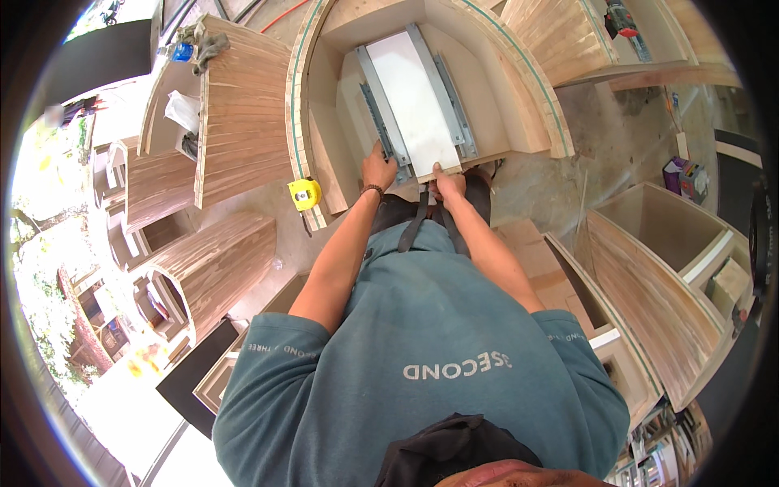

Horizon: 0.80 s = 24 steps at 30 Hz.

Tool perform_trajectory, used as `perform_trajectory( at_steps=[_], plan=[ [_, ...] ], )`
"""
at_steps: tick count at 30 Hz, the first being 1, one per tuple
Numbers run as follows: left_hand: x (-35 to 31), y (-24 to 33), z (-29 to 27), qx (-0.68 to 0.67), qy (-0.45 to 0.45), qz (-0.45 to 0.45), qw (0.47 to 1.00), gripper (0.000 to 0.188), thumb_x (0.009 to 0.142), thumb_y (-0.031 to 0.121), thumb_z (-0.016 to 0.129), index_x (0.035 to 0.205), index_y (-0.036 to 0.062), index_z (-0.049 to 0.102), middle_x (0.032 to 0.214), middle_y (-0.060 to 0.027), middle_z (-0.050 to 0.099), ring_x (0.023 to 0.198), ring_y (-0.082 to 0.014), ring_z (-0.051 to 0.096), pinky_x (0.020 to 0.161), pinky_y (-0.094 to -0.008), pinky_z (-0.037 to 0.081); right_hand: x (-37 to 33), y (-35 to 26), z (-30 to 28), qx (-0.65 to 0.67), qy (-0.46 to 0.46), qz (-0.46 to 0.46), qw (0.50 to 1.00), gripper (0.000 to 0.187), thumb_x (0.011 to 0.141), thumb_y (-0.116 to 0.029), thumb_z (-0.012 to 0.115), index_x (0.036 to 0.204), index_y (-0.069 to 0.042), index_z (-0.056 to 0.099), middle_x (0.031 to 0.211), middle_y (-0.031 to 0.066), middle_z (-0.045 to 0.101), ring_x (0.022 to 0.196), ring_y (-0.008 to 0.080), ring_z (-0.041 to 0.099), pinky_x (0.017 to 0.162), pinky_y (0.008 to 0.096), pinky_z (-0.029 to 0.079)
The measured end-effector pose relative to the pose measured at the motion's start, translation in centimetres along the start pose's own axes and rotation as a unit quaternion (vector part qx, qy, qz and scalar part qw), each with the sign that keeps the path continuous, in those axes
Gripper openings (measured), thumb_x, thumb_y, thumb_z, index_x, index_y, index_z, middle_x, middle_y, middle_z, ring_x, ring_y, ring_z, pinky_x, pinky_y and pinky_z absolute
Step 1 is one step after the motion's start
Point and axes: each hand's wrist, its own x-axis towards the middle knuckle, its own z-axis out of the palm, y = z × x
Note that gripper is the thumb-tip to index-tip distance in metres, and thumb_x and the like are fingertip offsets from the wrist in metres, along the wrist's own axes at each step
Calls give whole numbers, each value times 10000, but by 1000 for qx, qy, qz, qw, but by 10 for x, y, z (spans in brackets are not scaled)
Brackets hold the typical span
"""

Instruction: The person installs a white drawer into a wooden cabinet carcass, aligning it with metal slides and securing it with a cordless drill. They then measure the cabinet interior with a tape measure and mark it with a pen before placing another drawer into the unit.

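Note:
A long white-faced drawer (415, 101) with metal runners along both sides lies inside a curved wooden cabinet (324, 49). My right hand (448, 185) grips the drawer's near edge, thumb on top and fingers underneath. Left of the drawer, my left hand (379, 170) has its fingers curled at the near end of a metal drawer slide (375, 118); some fingertips are hidden. Another metal slide (454, 105) runs along the drawer's right side.
A yellow tape measure (305, 195) rests on the cabinet's left rim. Curved wooden cabinets (243, 122) stand at the left, and another open cabinet (649, 276) at the right. A red-and-black power tool (623, 20) lies at the far right. Cardboard (535, 264) is beside my right arm.

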Motion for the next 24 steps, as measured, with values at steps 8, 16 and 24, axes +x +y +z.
perform_trajectory(
  at_steps=[8, 16, 24],
  plan=[
    [-2, 28, -8, 66, -49, 15, 996, 1007, 693, 144, 742, 1541, 28, 210, 1209, -304, 611, 1094, -459, 614, 944, -470, 513, 4, 4, 0, 34, -1, -8, 999, 353, 908, -324, 746, 914, 23, 679, 746, 92, 683, 572, 162, 642, 464, 309, 527],
    [13, 1, -2, 131, -58, 118, 983, 995, 623, 250, 842, 1455, -50, 387, 1162, -247, 606, 1100, -395, 613, 921, -434, 527, -4, 4, 2, 60, 19, -12, 998, 373, 891, -318, 759, 885, 50, 697, 722, 116, 688, 541, 171, 633, 465, 321, 508],
    [12, 0, -6, 149, -71, 124, 978, 962, 615, 293, 855, 1416, -50, 448, 1133, -241, 630, 1056, -384, 633, 898, -432, 535, -4, 5, 2, 41, 18, -19, 999, 358, 899, -336, 754, 919, 16, 693, 748, 85, 688, 573, 157, 640, 455, 309, 520]
  ],
)
